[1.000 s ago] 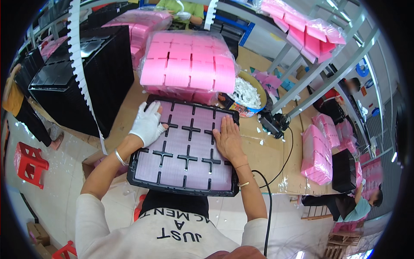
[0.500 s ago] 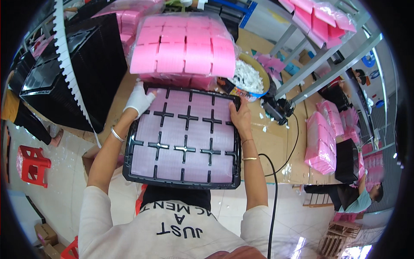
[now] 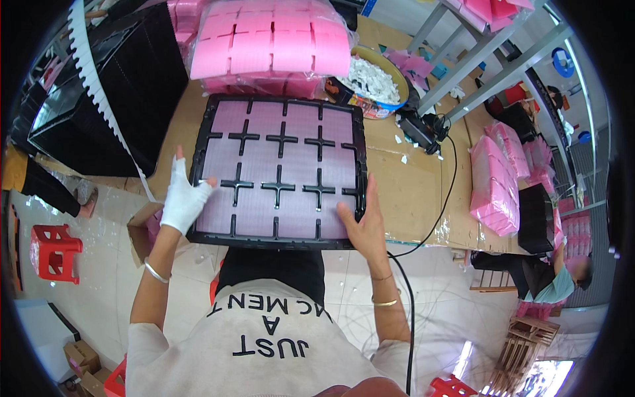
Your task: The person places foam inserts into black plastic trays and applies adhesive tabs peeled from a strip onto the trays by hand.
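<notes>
Centre of the frame: one black rectangular plastic tray (image 3: 278, 187), lilac-filled, white-gloved left hand (image 3: 184, 200) and bare right hand (image 3: 370, 228) unclenched at its sides, which I'd steady evenly

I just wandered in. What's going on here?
A person has both hands at a black tray with pale purplish sheeting between its black crosses. The white-gloved left hand is at its left edge; the bare right hand is at its right, thumb over the rim. Behind the tray sits a pink foam stack, with a basin of white scraps to its right.
</notes>
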`<action>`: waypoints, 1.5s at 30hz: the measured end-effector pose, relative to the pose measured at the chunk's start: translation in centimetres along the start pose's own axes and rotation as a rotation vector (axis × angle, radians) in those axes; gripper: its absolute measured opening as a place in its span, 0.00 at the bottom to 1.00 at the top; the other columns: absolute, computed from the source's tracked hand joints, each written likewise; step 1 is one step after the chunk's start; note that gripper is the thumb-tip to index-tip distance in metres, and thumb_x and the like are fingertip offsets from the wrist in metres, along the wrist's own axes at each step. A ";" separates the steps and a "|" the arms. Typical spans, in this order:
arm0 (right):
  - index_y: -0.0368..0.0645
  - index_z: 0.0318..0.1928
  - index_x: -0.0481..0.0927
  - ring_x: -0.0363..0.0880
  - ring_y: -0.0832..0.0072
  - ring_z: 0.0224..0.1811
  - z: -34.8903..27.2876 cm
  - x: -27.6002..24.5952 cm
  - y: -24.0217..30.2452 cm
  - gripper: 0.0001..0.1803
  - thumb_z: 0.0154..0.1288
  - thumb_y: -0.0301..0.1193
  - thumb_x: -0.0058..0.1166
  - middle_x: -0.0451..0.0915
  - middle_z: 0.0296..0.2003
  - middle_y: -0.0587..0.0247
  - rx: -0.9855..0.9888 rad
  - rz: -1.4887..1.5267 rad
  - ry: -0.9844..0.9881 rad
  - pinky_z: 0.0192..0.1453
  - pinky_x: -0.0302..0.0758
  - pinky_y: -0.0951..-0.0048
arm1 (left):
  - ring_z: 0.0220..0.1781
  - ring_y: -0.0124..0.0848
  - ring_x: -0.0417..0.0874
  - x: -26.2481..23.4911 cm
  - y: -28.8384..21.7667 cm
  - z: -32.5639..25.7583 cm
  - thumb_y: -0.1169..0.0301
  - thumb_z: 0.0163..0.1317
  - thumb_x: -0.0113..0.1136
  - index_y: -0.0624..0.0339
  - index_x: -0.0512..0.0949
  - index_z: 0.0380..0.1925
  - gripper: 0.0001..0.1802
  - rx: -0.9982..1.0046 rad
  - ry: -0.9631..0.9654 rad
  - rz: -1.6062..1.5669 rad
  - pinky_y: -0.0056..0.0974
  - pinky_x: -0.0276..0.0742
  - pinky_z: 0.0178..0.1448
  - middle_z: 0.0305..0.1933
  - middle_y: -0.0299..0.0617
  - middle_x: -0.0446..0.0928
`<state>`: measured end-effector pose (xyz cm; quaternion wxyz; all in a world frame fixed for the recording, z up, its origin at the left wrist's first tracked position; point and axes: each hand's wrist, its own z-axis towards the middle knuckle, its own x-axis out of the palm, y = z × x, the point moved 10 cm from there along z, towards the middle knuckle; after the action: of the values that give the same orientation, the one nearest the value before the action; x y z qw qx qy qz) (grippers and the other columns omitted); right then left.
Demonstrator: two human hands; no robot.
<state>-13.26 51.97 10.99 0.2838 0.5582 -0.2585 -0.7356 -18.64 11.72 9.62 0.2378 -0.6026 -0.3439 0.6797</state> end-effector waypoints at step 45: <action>0.32 0.71 0.72 0.55 0.59 0.83 -2.0 -6.5 31.4 0.25 0.76 0.18 0.50 0.54 0.81 0.47 -0.823 0.878 0.055 0.83 0.57 0.60 | 0.51 0.30 0.82 -31.5 5.6 -17.0 0.76 0.72 0.63 0.70 0.75 0.64 0.22 0.234 -1.237 -0.288 0.33 0.78 0.59 0.55 0.43 0.83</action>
<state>-5.93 34.28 36.76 0.7604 0.2623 -0.1513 -0.5745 3.64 -12.06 25.45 0.1485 -0.0176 -0.4187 0.8957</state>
